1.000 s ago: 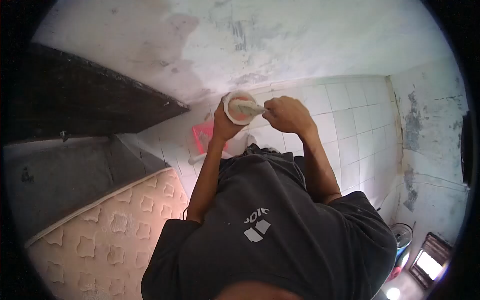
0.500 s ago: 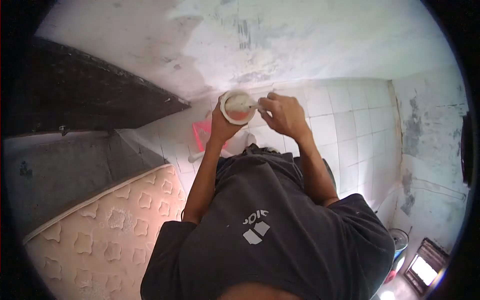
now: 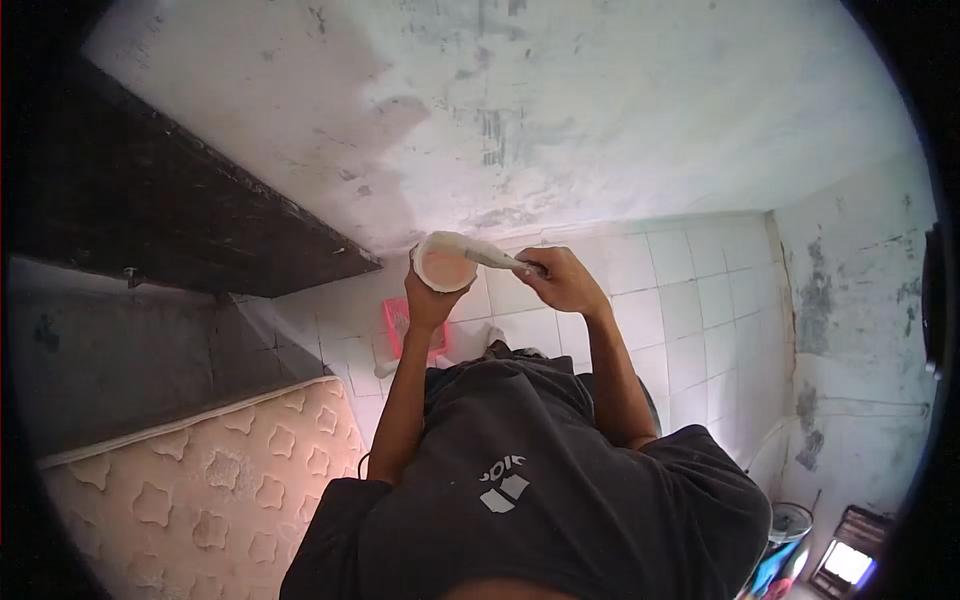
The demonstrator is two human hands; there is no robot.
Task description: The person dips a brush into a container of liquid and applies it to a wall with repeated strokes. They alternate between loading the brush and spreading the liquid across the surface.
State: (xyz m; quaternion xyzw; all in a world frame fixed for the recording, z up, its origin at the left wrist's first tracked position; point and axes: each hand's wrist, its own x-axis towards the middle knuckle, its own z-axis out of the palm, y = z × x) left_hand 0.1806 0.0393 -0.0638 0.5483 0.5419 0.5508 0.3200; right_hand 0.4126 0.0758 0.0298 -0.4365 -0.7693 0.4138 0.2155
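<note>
My left hand [image 3: 430, 303] is wrapped round a white tub [image 3: 420, 268] and holds it with its mouth towards me. Inside the tub the surface looks pale pinkish, with white about the rim. A paintbrush [image 3: 490, 255] coated in white lies across the tub's right rim, its bristle end over the opening. My right hand [image 3: 568, 282] grips the brush by its handle, to the right of the tub. Both hands are in front of the wall's foot, above the tiled floor.
A pink paint tray [image 3: 396, 322] lies on the white tiles [image 3: 645, 315] below my left hand. A patterned mattress [image 3: 210, 485] is at lower left, under a dark panel [image 3: 180, 190]. The patchy white wall [image 3: 600, 130] rises ahead. A fan-like round object [image 3: 790, 520] stands at lower right.
The brush has come partly out of the tub and shows more of its length over the rim. My right hand has turned, and both hands sit lower in view as the camera has tipped up.
</note>
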